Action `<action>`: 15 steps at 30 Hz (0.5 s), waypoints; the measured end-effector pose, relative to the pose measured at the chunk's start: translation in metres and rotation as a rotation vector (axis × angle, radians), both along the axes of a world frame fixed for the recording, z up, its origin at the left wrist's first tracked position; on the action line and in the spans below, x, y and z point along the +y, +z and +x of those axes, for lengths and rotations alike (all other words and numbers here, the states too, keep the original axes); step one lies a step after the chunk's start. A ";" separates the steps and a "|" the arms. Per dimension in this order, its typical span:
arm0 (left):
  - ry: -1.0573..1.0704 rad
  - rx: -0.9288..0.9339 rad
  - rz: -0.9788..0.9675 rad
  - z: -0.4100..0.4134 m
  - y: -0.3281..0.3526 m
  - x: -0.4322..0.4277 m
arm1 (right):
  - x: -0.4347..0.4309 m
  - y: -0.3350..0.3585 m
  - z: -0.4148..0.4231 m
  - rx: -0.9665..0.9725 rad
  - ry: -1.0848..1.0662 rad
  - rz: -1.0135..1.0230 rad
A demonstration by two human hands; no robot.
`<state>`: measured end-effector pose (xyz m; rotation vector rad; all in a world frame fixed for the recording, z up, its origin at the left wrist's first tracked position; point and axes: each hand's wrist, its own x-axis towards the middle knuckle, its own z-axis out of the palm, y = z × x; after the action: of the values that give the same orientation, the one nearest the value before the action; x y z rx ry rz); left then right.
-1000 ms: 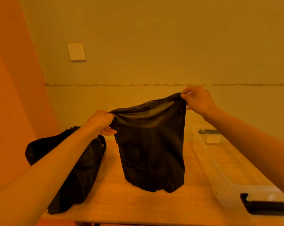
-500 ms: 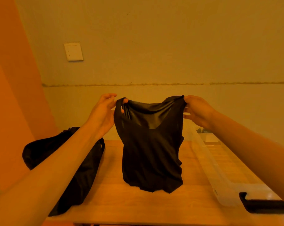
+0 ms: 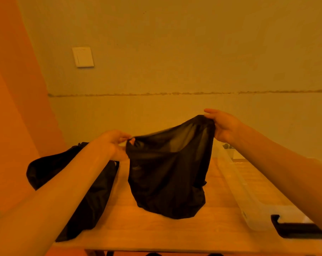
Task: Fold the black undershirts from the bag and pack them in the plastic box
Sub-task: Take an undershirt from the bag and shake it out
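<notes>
The black undershirt (image 3: 167,169) hangs over the surface (image 3: 175,231), its bottom touching the wood. The left hand (image 3: 113,145) pinches one top corner, the right hand (image 3: 223,126) grips the other. The bag (image 3: 93,198) lies left, the box (image 3: 248,193) right.

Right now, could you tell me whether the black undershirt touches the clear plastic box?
Apart. The head view shows bare wooden table between the black undershirt and the clear plastic box.

Wooden table (image 3: 156,231), black bag (image 3: 97,200) at left, clear plastic box (image 3: 248,196) at right
</notes>
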<state>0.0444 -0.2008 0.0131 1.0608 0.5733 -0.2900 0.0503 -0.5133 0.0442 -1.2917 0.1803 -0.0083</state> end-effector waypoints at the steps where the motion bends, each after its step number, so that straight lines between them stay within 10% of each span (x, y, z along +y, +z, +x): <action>1: -0.068 0.044 0.027 -0.002 -0.007 0.001 | 0.000 0.000 0.000 -0.048 -0.010 0.009; 8: -0.405 0.121 0.061 -0.021 -0.053 -0.011 | 0.001 0.012 -0.008 -0.291 0.030 0.075; 15: -0.108 -0.323 -0.179 -0.015 -0.030 -0.018 | -0.005 0.020 -0.005 -0.158 -0.055 -0.088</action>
<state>0.0296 -0.2191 -0.0170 0.9413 0.1966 -0.2527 0.0453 -0.5183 0.0641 -1.3671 0.0803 -0.1669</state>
